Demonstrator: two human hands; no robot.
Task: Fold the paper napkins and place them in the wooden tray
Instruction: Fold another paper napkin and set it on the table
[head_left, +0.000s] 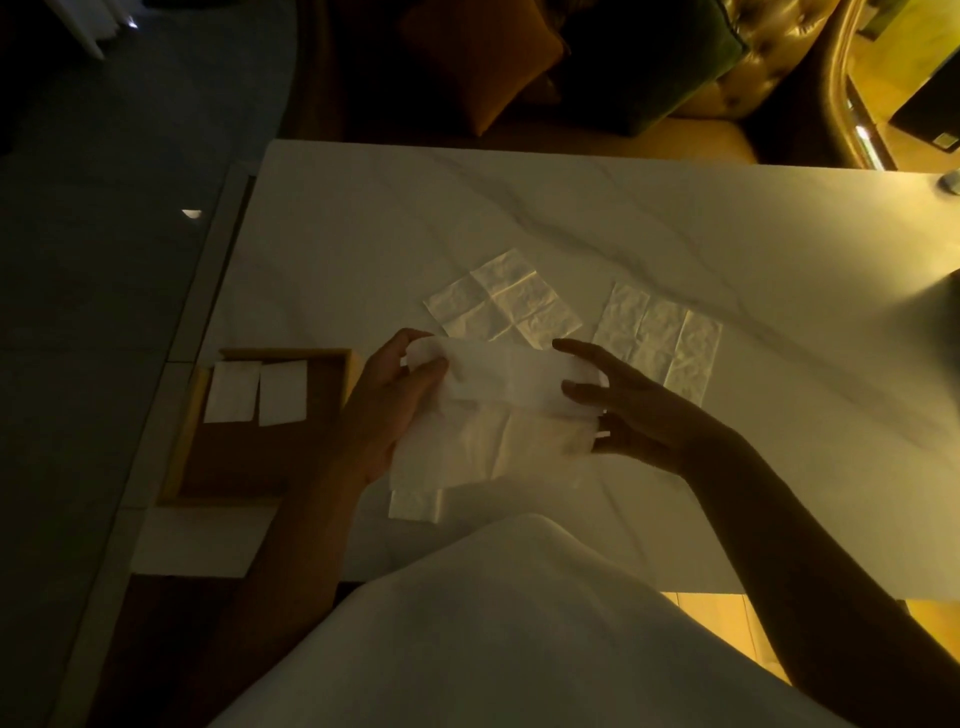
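Note:
A white paper napkin (498, 410) is held above the marble table (363, 249), its top part bent over. My left hand (389, 400) grips its left edge between thumb and fingers. My right hand (623, 405) holds its right edge with fingers spread. Two unfolded creased napkins lie flat beyond: one (501, 301) in the middle, one (660, 340) to the right. The wooden tray (239, 457) sits at the left with two folded napkins, one (232, 391) beside the other (283, 392), at its far end.
A small folded white piece (415, 503) lies on the table under the held napkin. The table's left edge runs just past the tray. Cushions (478, 57) and a sofa stand beyond the far edge. My white garment fills the bottom centre.

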